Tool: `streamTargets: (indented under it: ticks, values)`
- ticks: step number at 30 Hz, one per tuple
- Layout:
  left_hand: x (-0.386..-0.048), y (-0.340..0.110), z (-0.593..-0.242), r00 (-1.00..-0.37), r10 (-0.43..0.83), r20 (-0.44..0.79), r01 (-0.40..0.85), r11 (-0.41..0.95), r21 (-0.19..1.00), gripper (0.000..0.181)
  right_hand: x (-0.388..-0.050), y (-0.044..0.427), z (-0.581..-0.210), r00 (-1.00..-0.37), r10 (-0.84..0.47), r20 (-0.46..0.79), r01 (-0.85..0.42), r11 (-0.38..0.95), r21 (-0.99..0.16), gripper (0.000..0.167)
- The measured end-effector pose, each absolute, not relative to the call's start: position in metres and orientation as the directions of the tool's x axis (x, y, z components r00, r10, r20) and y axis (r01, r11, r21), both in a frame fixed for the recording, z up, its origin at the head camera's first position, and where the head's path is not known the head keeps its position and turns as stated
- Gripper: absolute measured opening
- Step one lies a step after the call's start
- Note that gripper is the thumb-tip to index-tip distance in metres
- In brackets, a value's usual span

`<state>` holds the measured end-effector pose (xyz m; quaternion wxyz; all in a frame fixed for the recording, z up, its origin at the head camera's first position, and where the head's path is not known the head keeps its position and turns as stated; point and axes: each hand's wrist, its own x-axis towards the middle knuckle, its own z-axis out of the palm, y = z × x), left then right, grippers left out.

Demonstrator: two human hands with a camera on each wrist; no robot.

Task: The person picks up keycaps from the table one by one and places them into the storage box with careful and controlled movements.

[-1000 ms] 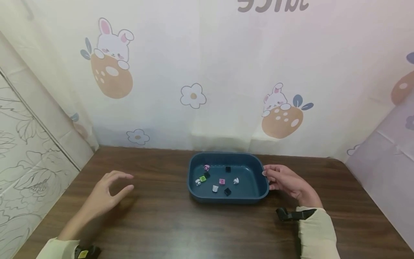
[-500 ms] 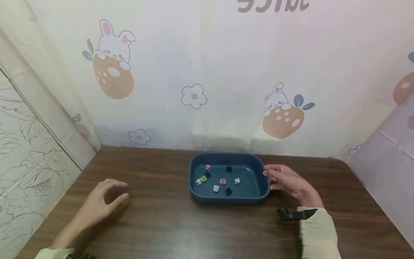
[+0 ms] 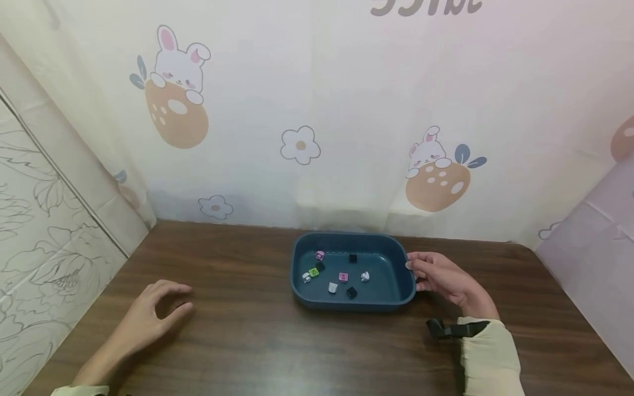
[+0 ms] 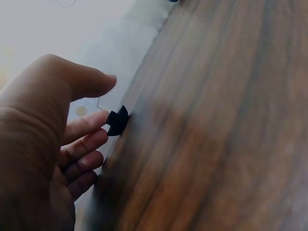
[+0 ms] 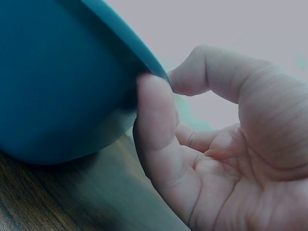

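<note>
A dark blue rectangular tray [image 3: 354, 306] with rounded corners sits on the wooden table. Inside lie several small pieces: a green one [image 3: 314, 272], two pink ones, such as the middle pink piece [image 3: 343, 277], white ones like the right white piece [image 3: 365, 276], and black ones like the front black piece [image 3: 351, 292]. My right hand [image 3: 446, 280] pinches the tray's right end between thumb and fingers, as the right wrist view shows up close. Left of the tray, my left hand [image 3: 153, 313] hovers over the table, fingers relaxed, thumb apart.
The brown table [image 3: 277, 352] meets a printed cloth [image 3: 346, 82] right behind the tray. In the left wrist view a small black piece [image 4: 118, 121] appears by the fingertips; I cannot tell what it is or whether they touch it.
My left hand has drawn back slightly, left and toward the near edge. My right hand keeps its grip on the tray, and the pieces lie as before.
</note>
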<state>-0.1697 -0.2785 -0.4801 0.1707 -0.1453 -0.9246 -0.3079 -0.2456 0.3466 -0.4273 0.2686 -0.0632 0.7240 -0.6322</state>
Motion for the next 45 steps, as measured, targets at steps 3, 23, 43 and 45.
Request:
streamTargets:
  ticks: [3,23,43,45]
  values:
    - [-0.169,-0.28,-0.481,-0.9,0.163,0.404,0.368,0.779,0.507,0.035,-0.245,0.347,-0.428,-0.849,-0.431,-0.307,0.245,0.195,-0.95,0.02]
    - [-0.159,-0.291,-0.482,-0.914,0.166,0.372,0.336,0.822,0.46,0.035,-0.244,0.344,-0.427,-0.858,-0.406,-0.315,0.245,0.217,-0.945,0.024]
    - [-0.16,-0.289,-0.481,-0.903,0.169,0.395,0.357,0.807,0.47,0.031,-0.246,0.346,-0.429,-0.86,-0.401,-0.315,0.248,0.211,-0.945,0.022]
    - [-0.159,-0.289,-0.48,-0.905,0.167,0.392,0.354,0.807,0.473,0.031,-0.245,0.346,-0.429,-0.861,-0.399,-0.317,0.251,0.209,-0.945,0.022]
